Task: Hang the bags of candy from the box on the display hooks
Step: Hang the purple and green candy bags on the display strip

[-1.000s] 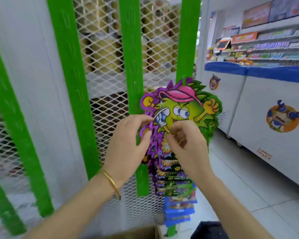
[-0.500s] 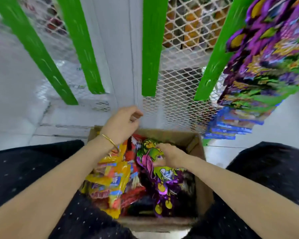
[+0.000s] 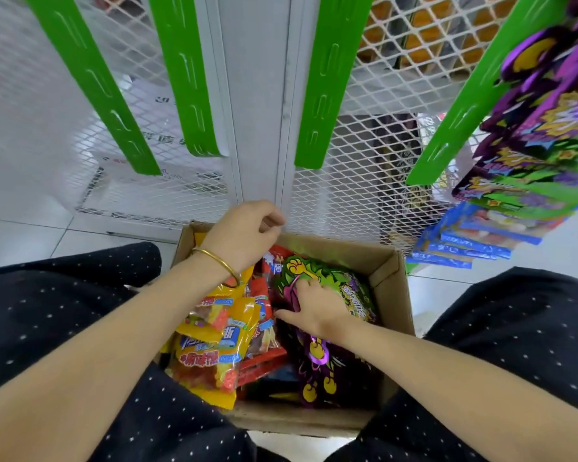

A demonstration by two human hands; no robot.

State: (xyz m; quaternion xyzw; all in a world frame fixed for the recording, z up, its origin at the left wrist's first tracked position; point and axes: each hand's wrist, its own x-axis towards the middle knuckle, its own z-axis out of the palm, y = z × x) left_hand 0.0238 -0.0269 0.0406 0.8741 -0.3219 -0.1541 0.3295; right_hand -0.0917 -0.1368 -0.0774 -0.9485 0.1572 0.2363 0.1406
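Observation:
Between my knees stands an open cardboard box [image 3: 391, 278] full of candy bags. My right hand [image 3: 314, 306] is inside it, its fingers curled into the top of a green and purple cartoon candy bag [image 3: 349, 290] and its thumb spread to the left. Above the box's far left corner hovers my left hand [image 3: 244, 235], loosely curled and holding nothing. Yellow bags [image 3: 214, 345] and red bags [image 3: 264, 360] fill the box's left half. On the rightmost green hook strip [image 3: 474, 95] hang matching purple and green bags [image 3: 541, 135], with blue bags [image 3: 464, 243] below them.
Three other green hook strips [image 3: 324, 95] [image 3: 184, 78] [image 3: 90, 81] hang bare on a white mesh panel [image 3: 354, 198] right behind the box. My dark dotted trouser legs [image 3: 64, 311] flank the box. White floor tiles [image 3: 548, 248] lie to the right.
My view dropped from the hanging bags at the strip to the box. Both hands came down; the right went into the box onto a green and purple bag, the left stays above the rim.

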